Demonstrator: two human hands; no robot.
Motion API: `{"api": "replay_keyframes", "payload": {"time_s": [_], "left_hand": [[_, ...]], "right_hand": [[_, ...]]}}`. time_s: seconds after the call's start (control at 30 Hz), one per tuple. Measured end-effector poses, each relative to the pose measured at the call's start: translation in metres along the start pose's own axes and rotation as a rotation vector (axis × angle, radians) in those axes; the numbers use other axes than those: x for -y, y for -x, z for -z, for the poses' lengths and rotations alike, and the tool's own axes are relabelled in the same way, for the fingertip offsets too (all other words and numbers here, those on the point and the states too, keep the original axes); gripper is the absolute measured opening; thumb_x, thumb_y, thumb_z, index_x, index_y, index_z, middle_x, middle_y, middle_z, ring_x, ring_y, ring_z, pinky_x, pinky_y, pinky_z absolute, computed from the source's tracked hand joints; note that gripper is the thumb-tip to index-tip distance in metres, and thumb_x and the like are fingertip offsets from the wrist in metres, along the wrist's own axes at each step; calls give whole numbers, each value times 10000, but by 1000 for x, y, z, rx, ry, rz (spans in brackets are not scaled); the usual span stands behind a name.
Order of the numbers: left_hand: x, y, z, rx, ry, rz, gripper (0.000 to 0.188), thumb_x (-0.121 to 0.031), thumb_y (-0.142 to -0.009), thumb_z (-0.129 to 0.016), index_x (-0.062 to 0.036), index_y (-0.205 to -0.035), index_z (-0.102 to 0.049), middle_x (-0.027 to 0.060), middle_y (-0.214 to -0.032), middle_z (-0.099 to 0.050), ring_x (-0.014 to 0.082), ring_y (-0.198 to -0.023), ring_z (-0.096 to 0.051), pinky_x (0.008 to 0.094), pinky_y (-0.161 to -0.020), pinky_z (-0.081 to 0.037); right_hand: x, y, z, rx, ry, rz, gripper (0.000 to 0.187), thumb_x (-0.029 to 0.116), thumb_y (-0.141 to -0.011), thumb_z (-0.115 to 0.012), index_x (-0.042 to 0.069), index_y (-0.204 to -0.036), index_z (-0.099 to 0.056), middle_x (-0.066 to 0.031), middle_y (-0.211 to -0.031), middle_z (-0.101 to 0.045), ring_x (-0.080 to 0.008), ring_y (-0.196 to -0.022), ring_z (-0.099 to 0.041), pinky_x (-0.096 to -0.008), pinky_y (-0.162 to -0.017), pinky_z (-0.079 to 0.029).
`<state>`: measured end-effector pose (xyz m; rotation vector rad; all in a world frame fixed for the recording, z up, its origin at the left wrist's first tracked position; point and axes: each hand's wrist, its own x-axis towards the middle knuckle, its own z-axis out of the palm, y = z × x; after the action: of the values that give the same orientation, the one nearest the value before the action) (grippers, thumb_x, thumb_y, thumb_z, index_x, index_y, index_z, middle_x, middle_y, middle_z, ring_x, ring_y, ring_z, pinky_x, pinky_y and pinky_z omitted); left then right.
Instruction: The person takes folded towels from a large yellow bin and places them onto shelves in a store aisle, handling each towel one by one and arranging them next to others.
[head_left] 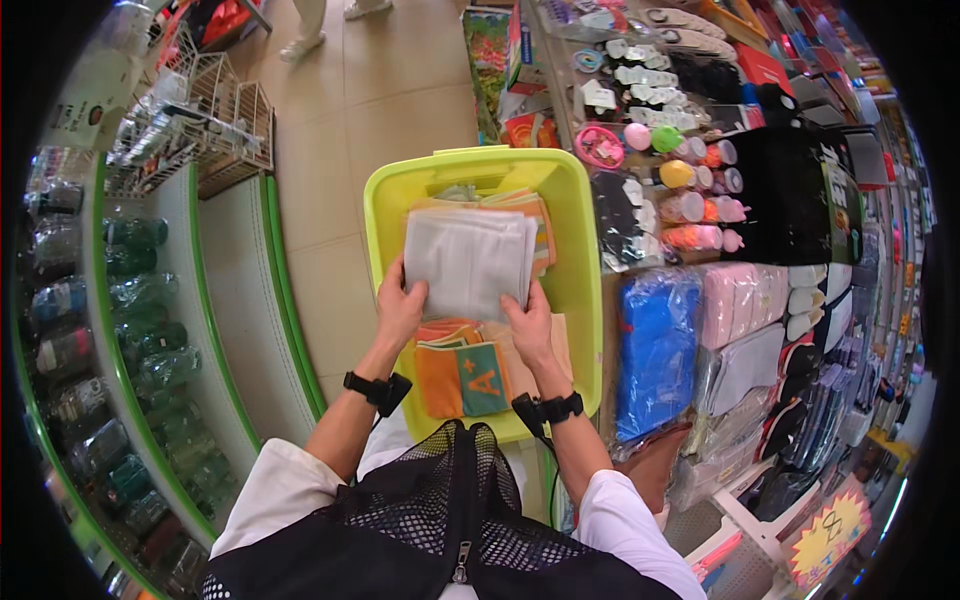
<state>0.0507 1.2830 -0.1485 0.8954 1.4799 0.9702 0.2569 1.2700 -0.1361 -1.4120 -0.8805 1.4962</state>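
Observation:
My left hand [402, 305] and my right hand [530, 322] grip a flat stack of white folded cloths [468, 262] by its near corners, thumbs on top. The stack is slightly blurred; whether it is wrapped in plastic, I cannot tell. It is held over a yellow-green plastic tub [591, 300]. Inside the tub, nearer to me, lie folded orange and green towels [465, 380]. More orange striped cloths [545, 235] show beyond the stack, partly hidden by it. A pale peach cloth [560, 345] lies by my right wrist.
To the right, a display holds a blue plastic-wrapped pack [655, 350], pink packs [745, 303] and small colourful bottles [690, 207]. Green-edged shelves [285, 290] with bottles stand at left, beside a wire rack [235, 135]. A person's legs [308, 25] show at the far end of the tiled floor.

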Motion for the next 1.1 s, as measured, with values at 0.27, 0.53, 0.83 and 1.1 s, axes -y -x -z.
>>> {"api": "replay_keyframes", "payload": {"time_s": [0.27, 0.53, 0.83, 1.1], "left_hand": [[101, -117, -25, -371, 102, 341, 518, -43, -698, -552, 27, -1193, -413, 119, -1076, -554, 223, -941, -558, 310, -819, -433], [111, -108, -30, -618, 431, 420, 392, 0, -708, -585, 20, -1085, -481, 89, -972, -568, 179, -821, -543, 293, -692, -437], [88, -90, -34, -500, 134, 165, 450, 18, -686, -611, 46, -1112, -468, 99, -1011, -558, 179, -878, -536, 288, -758, -429], [141, -94, -40, -527, 1064, 527, 288, -134, -802, -574, -82, -1076, -502, 40, -1066, -525, 194, -946, -507, 341, -789, -433]], "right_hand": [[-133, -146, -49, -72, 544, -156, 396, 99, -791, -552, -28, -1147, -434, -141, -1029, -572, -197, -934, -544, -324, -813, -421], [-143, -134, -50, -95, 367, -29, 442, 150, -791, -554, -48, -1167, -432, -232, -1059, -564, -307, -969, -562, -350, -821, -428], [-118, -159, -5, 69, -45, -252, 387, 41, -806, -550, -34, -1161, -414, -113, -1010, -575, -164, -907, -559, -289, -777, -450], [-130, -153, -20, -25, 151, -277, 436, 118, -823, -560, -50, -1188, -388, -123, -1052, -551, -172, -887, -555, -291, -714, -463]]}}
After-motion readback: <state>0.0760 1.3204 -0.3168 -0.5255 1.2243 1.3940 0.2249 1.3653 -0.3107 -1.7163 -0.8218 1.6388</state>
